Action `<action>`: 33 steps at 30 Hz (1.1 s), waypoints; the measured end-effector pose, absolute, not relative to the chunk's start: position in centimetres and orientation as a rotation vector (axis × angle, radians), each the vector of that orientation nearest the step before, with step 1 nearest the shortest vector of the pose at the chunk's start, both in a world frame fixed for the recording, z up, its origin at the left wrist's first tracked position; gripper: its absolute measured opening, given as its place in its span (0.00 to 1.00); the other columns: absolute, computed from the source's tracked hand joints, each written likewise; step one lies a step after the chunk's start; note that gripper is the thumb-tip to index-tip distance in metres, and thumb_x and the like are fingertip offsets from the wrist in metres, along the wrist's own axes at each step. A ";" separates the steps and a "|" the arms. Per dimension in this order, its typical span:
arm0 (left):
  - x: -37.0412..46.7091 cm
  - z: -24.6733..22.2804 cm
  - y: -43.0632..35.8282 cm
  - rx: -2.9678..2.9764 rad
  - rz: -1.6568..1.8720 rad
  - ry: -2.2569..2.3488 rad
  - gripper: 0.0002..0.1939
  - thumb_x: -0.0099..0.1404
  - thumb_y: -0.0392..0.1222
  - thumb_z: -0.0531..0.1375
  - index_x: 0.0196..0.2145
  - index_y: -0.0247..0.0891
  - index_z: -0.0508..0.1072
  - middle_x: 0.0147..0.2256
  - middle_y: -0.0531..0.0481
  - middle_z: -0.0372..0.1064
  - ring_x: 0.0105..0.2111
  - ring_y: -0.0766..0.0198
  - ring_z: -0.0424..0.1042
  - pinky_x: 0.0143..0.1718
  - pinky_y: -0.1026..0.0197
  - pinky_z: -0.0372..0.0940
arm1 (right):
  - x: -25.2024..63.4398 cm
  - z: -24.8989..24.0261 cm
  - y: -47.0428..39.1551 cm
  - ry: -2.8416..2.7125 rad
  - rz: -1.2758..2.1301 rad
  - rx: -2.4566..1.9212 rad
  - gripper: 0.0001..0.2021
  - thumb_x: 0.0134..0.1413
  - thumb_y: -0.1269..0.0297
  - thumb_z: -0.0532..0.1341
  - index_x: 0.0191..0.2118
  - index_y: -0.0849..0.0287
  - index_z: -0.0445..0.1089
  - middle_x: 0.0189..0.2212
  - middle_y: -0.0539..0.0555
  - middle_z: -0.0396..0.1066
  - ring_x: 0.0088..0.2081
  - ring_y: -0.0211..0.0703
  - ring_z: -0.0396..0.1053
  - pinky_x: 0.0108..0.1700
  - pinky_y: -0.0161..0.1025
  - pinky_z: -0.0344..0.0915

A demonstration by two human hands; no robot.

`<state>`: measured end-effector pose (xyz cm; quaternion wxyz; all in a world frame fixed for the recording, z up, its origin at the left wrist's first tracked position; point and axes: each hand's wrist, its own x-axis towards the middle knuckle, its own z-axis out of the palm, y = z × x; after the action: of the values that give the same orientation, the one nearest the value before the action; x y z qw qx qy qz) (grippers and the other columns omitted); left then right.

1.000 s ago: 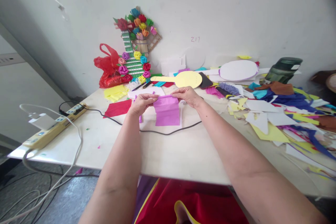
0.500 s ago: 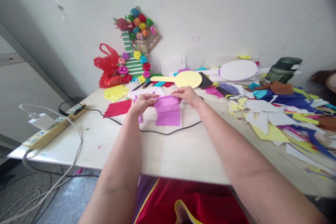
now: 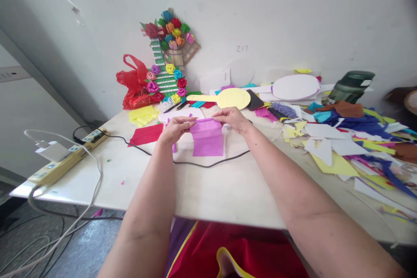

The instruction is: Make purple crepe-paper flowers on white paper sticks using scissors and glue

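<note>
A purple paper sheet (image 3: 208, 140) hangs between my hands, its top edge rolled into a narrow tube. The left end of that edge is pinched by my left hand (image 3: 177, 128), and my right hand (image 3: 232, 119) pinches the right end. Beside my left hand, thin purple rolls (image 3: 174, 147) lie partly hidden by the fingers. A red paper piece (image 3: 146, 134) rests on the table to the left. Behind my hands is a yellow paddle-shaped card (image 3: 233, 98).
A black cable (image 3: 208, 165) crosses the table in front of the sheet. A power strip (image 3: 61, 161) lies at the left edge. Paper scraps (image 3: 339, 147) cover the right side, near a green bottle (image 3: 352, 87). Paper flowers (image 3: 166, 82) and a red bag (image 3: 135, 87) stand behind.
The purple sheet has shifted very slightly to the left at its lower part. Both hands hold nearly the same place and grip.
</note>
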<state>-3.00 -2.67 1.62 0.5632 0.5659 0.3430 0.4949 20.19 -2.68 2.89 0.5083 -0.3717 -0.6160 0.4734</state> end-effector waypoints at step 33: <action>-2.9 1.4 -2.4 1.255 1.130 0.794 0.16 0.43 0.39 0.69 0.32 0.35 0.78 0.26 0.49 0.72 0.24 0.70 0.67 0.29 0.65 0.64 | 20.1 2.6 -2.4 -1.649 1.019 -0.877 0.10 0.35 0.65 0.67 0.28 0.65 0.75 0.21 0.52 0.71 0.22 0.34 0.65 0.25 0.33 0.64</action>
<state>-2.85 -2.44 1.41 0.5952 0.5405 0.3418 0.4867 20.06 -2.43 2.57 0.4854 -0.3604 -0.6777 0.4187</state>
